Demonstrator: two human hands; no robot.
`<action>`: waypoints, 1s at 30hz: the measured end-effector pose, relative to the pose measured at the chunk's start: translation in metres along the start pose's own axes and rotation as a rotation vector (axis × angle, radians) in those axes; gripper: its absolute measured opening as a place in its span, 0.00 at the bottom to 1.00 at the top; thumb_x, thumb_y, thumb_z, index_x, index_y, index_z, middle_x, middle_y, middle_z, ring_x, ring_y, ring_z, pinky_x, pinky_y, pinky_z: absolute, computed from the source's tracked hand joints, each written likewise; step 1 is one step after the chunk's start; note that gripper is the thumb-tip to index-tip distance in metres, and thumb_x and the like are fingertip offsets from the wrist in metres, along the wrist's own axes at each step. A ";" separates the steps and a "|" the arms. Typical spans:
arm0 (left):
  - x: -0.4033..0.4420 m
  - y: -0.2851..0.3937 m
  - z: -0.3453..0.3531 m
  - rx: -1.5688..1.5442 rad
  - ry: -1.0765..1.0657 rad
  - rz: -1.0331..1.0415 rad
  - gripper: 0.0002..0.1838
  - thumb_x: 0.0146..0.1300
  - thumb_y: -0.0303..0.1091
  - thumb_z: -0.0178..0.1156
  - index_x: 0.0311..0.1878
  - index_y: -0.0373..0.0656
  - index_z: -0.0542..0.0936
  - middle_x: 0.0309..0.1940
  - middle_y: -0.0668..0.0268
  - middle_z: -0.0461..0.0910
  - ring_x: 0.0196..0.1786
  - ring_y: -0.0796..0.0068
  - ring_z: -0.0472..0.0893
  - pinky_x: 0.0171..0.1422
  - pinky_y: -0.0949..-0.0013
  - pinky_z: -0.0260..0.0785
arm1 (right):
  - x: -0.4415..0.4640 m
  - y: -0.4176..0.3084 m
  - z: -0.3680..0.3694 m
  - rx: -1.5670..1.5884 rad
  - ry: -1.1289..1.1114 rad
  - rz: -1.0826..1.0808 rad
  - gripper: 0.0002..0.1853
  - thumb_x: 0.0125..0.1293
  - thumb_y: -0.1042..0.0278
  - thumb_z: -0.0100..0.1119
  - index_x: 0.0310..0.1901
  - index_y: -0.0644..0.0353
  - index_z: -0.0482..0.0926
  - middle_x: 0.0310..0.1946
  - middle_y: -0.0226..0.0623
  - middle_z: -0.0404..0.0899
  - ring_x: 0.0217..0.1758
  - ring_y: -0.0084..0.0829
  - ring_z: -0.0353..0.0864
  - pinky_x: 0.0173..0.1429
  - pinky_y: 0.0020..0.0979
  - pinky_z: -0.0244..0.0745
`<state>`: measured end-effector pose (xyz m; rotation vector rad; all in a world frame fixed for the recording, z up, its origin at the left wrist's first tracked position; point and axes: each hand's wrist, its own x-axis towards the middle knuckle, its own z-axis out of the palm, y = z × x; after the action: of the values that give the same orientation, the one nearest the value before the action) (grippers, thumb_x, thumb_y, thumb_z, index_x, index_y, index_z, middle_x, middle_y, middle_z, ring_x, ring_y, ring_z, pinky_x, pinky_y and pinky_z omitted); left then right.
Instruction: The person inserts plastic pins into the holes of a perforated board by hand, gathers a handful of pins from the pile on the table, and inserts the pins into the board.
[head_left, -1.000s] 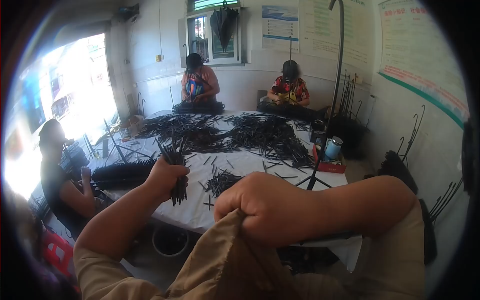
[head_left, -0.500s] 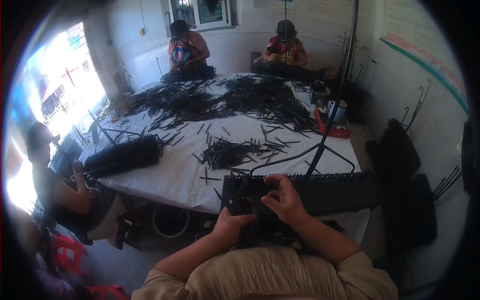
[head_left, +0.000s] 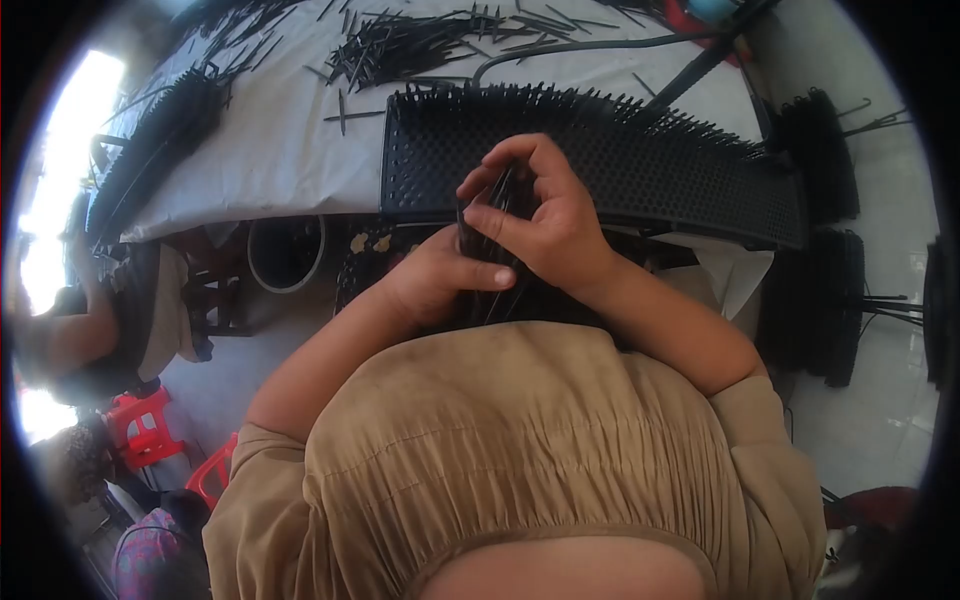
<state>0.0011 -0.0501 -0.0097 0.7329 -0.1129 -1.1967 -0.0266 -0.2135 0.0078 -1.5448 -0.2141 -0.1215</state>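
1. Head view: I see the left hand (head_left: 435,275) clamped around dark sticks (head_left: 508,195).
2. The right hand (head_left: 555,220) curls at their upper ends; whether it grips, I can't tell.
3. The dark sticks are near the black rack (head_left: 650,160).

your strongest light pours in from the left, past the table's (head_left: 250,150) left edge, where the opening (head_left: 85,95) is burnt out to white. glare hazes the seated person (head_left: 75,335) near that edge, who is soft and smeared. the white tabletop takes a mild, even light, but below its near edge you get heavy shade, and the bucket (head_left: 318,268) there looks nearly black inside. your left hand (head_left: 440,275) and right hand (head_left: 555,220) are dimly lit and slightly soft; the black sticks (head_left: 465,235) between them sink into shadow. the wide lens bends everything outward, and its round black border swallows your corners.
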 end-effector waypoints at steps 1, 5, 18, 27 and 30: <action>0.003 -0.005 0.006 0.030 0.077 0.038 0.25 0.52 0.22 0.70 0.55 0.37 0.75 0.47 0.65 0.79 0.52 0.69 0.79 0.58 0.65 0.72 | 0.003 0.000 0.003 -0.046 0.045 -0.025 0.18 0.62 0.83 0.63 0.49 0.59 0.67 0.43 0.38 0.80 0.47 0.25 0.81 0.54 0.28 0.77; 0.007 0.004 0.014 0.273 0.171 0.103 0.17 0.49 0.22 0.69 0.45 0.37 0.79 0.35 0.61 0.82 0.39 0.64 0.84 0.47 0.61 0.77 | 0.019 -0.006 0.003 0.007 0.049 -0.063 0.20 0.61 0.83 0.63 0.51 0.61 0.67 0.44 0.41 0.81 0.46 0.26 0.82 0.52 0.27 0.79; 0.004 -0.003 -0.006 -0.144 -0.332 -0.182 0.34 0.46 0.27 0.75 0.61 0.38 0.75 0.48 0.52 0.84 0.53 0.58 0.84 0.64 0.58 0.73 | 0.019 -0.026 -0.012 0.199 -0.074 0.259 0.22 0.79 0.54 0.45 0.46 0.66 0.82 0.41 0.45 0.86 0.48 0.33 0.84 0.59 0.33 0.76; 0.003 0.000 0.003 0.124 -0.189 -0.041 0.27 0.47 0.24 0.70 0.54 0.34 0.76 0.31 0.61 0.79 0.31 0.67 0.79 0.39 0.66 0.73 | 0.018 -0.029 -0.029 0.718 0.188 0.183 0.22 0.80 0.54 0.40 0.46 0.70 0.74 0.40 0.55 0.83 0.41 0.49 0.86 0.52 0.49 0.81; -0.002 -0.004 -0.003 0.091 -0.169 -0.025 0.24 0.48 0.22 0.69 0.52 0.33 0.76 0.31 0.60 0.79 0.31 0.66 0.79 0.40 0.64 0.73 | 0.024 -0.041 -0.049 0.824 0.352 0.118 0.19 0.80 0.54 0.41 0.46 0.64 0.75 0.20 0.27 0.66 0.23 0.27 0.68 0.38 0.35 0.72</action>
<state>-0.0018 -0.0480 -0.0136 0.7138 -0.3011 -1.2833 -0.0087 -0.2616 0.0527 -0.6953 0.1055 -0.1813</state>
